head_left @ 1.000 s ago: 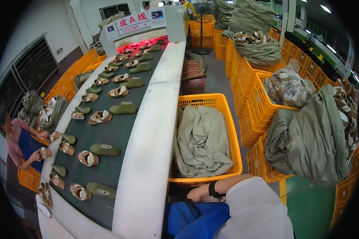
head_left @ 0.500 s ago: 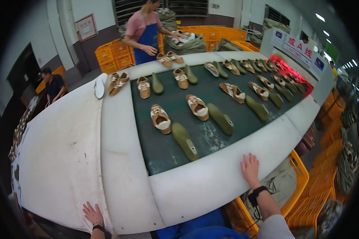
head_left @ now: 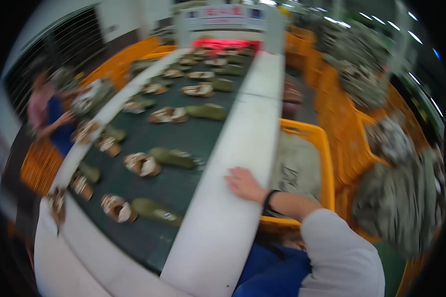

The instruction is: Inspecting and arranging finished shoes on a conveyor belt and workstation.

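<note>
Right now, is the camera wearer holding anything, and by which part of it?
The right hand holds nothing visible; it lies on or just above the white ledge. The left hand is out of view, so I cannot tell.

The bench (head_left: 228, 198) is showing a smooth white surface, like plastic, with a soft gloss. The dark green belt (head_left: 181, 134) is looking matt, similar to rubber. The green foot-shaped forms (head_left: 153, 210) are appearing smooth and hard, like plastic, and a small spot is shining on the nearest one. Blur is hiding the exact material of the shoes (head_left: 141, 165). The orange crate (head_left: 328, 168) is looking like moulded plastic, while the sacks (head_left: 396, 205) are showing matt, wrinkled cloth.
</note>
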A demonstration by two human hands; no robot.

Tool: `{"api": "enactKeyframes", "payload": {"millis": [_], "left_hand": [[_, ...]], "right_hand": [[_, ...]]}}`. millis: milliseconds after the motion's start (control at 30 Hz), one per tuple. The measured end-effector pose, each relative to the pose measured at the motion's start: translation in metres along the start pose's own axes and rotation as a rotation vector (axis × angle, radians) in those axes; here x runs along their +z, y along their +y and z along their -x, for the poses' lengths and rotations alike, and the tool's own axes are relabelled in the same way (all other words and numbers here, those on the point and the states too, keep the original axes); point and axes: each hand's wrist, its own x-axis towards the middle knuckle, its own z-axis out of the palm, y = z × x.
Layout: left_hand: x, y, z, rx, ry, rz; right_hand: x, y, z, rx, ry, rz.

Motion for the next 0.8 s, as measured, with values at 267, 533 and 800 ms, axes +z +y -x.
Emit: {"api": "enactKeyframes", "payload": {"millis": [267,533,800], "left_hand": [[0.059,-0.018,0.014,0.22,0.166,-0.082],[0.062,-0.022,0.01,0.122,0.18,-0.006],[0.058,-0.01,0.006,0.023,0.153,0.075]], "right_hand": [[-0.014,-0.01,0.007,0.153,-0.113,-0.062],[-0.011,-0.014,0.006,0.174,-0.146,-0.065],[-0.009,-0.016,0.006,0.176,-0.176,-0.033]]}}
